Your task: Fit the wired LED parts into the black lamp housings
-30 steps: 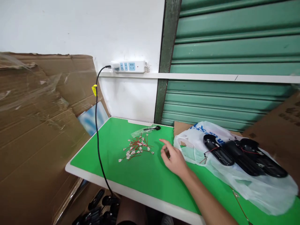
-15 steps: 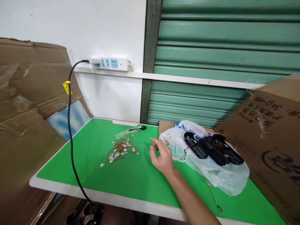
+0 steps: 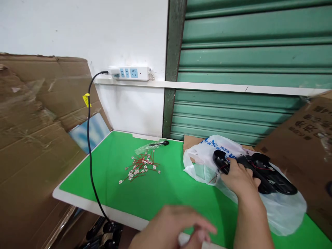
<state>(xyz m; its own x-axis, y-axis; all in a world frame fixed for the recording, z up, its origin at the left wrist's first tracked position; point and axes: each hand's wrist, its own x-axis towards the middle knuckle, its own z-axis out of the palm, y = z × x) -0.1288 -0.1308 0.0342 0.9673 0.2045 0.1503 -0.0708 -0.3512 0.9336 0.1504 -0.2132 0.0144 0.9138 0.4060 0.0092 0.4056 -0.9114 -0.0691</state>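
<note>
Over the plastic bag on the right, my right hand point(image 3: 240, 178) has its fingers curled round the leftmost black plastic shell point(image 3: 220, 159), hiding much of it. Beside it lie more black plastic shells point(image 3: 278, 178) with thin red wires, on the white plastic bag point(image 3: 199, 157). My left hand point(image 3: 176, 224) is above the near table edge, somewhat blurred, its fingers bent and thumb apart, with nothing visible in it. Left of centre, a loose pile of red wires with small white end pieces point(image 3: 141, 165) lies on the green table top point(image 3: 103, 169).
Behind the wires is a small black part in a clear bag point(image 3: 150, 145). A black cable point(image 3: 89, 152) hangs from the power strip point(image 3: 132, 73) across the table's left side. Cardboard boxes stand left point(image 3: 33, 145) and right point(image 3: 303, 138).
My right hand has moved right, from beside the wire pile to the leftmost black shell, and closed round it. My left hand has come into view at the bottom. The view has shifted slightly.
</note>
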